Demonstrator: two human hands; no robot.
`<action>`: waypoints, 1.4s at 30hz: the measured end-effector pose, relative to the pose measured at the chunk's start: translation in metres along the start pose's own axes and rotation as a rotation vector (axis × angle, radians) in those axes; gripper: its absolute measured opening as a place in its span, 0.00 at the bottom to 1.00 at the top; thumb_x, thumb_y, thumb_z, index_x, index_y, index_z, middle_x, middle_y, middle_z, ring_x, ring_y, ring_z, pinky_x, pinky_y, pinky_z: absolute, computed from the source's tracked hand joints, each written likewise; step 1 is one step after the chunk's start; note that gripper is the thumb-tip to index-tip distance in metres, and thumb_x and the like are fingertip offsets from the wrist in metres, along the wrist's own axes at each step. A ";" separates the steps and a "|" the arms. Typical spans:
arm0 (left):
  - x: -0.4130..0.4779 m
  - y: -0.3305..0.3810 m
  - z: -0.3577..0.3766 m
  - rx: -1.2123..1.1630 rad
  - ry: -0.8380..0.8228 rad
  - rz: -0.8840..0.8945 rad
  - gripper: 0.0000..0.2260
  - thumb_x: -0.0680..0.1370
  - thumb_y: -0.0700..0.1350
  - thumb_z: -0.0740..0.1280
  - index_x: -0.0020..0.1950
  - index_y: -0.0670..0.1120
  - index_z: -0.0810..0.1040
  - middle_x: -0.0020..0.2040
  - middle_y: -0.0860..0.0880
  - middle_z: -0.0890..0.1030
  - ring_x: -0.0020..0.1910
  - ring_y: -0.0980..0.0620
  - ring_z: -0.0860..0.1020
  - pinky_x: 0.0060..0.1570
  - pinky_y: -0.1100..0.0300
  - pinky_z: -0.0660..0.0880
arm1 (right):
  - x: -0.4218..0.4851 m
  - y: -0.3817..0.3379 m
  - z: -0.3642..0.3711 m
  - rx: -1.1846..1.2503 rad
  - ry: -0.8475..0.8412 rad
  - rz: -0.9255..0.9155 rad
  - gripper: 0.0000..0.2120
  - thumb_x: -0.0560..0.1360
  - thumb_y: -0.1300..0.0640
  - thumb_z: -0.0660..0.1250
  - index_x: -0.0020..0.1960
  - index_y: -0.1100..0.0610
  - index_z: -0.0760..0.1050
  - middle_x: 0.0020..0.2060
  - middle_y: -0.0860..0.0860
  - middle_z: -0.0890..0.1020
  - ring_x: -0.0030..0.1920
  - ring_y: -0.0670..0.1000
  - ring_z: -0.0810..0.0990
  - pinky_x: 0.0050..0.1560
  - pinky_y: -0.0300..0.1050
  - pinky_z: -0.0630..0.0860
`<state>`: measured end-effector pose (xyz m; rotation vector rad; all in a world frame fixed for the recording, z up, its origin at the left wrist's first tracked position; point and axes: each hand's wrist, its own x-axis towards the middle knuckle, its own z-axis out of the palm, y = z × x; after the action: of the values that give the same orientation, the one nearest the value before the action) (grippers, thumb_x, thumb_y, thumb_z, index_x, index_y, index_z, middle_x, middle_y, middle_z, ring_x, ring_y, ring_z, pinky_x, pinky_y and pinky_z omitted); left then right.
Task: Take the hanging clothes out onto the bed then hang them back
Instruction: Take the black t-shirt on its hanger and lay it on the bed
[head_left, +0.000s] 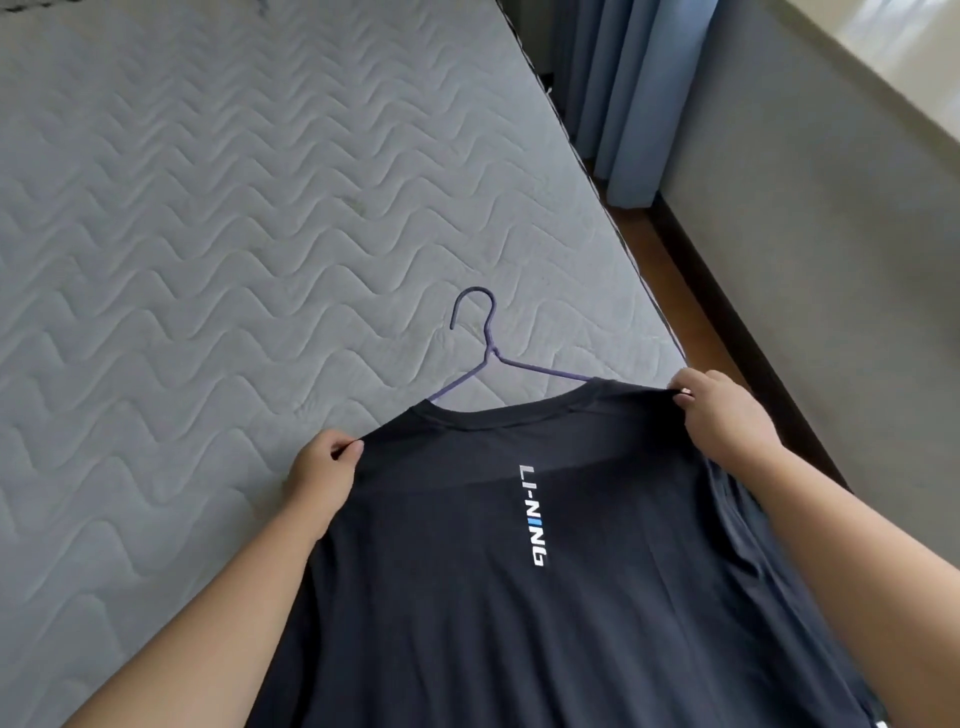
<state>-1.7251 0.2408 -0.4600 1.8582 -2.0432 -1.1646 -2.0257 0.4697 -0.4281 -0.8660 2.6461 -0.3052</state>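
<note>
A dark navy T-shirt with a white and blue vertical logo down its back is stretched out in front of me above the bed. My left hand pinches its left shoulder seam. At the right shoulder, my right hand grips the fabric. A thin purple wire hanger sticks out of the collar, its hook pointing away over the mattress; the hanger's lower part is hidden inside the shirt.
The bed is a bare grey quilted mattress filling the left and centre. Along its right edge runs a narrow strip of brown floor, then a grey wall. Blue curtains hang at the top right.
</note>
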 end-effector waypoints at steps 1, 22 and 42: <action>0.007 -0.004 0.008 -0.053 -0.024 -0.017 0.03 0.78 0.42 0.63 0.45 0.44 0.74 0.46 0.48 0.76 0.47 0.48 0.73 0.48 0.56 0.69 | 0.007 0.002 0.009 0.002 -0.002 0.012 0.09 0.79 0.59 0.56 0.54 0.57 0.74 0.43 0.53 0.70 0.48 0.60 0.73 0.42 0.47 0.67; 0.035 -0.012 0.008 -0.132 -0.221 -0.087 0.05 0.76 0.41 0.65 0.41 0.48 0.77 0.41 0.52 0.76 0.49 0.50 0.73 0.44 0.63 0.67 | 0.029 0.006 0.043 0.314 -0.050 0.303 0.13 0.76 0.55 0.63 0.58 0.61 0.73 0.57 0.60 0.77 0.59 0.60 0.74 0.53 0.49 0.69; -0.275 -0.031 -0.078 0.030 -0.289 -0.219 0.04 0.78 0.43 0.60 0.46 0.51 0.73 0.49 0.49 0.78 0.50 0.49 0.77 0.43 0.61 0.69 | -0.290 0.042 -0.018 0.874 -0.273 0.679 0.12 0.77 0.60 0.59 0.60 0.56 0.73 0.56 0.56 0.79 0.53 0.53 0.77 0.58 0.49 0.70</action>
<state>-1.5938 0.4557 -0.3208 2.0762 -2.0424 -1.5484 -1.8356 0.6799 -0.3521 0.2473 2.0412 -0.9554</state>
